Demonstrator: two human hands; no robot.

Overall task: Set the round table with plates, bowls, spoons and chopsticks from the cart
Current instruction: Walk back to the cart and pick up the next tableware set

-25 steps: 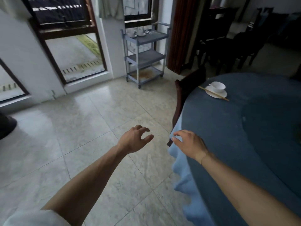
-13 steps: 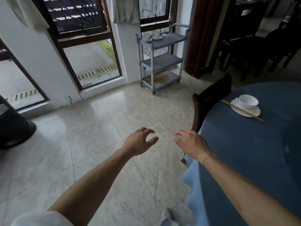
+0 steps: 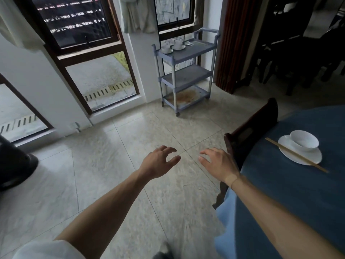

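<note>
White dishes wait on the top shelf of the grey cart [image 3: 186, 53] by the window, well apart from both hands. There are two little bowls on plates [image 3: 172, 47] there, and some spoons [image 3: 188, 43] beside them. Whether chopsticks lie there too is too small to tell. These dishes look hard, smooth and easy to break, and likely slippery. It is probably best to hold a plate under its rim with the thumb on top, so the bowl rides along and does not slide off.

The round table [image 3: 298, 193] with its blue cloth already has one plate [image 3: 291, 152], a bowl [image 3: 304, 139] on it, and chopsticks [image 3: 296, 155] lying across the plate.

The left hand [image 3: 158, 162] and the right hand [image 3: 218, 165] are out in front over the floor, fingers loosely spread and curled, holding nothing.

Compared with a second ago, the cart looks bigger and closer, and the table has slid off to the right. The hands were bare then too.
</note>
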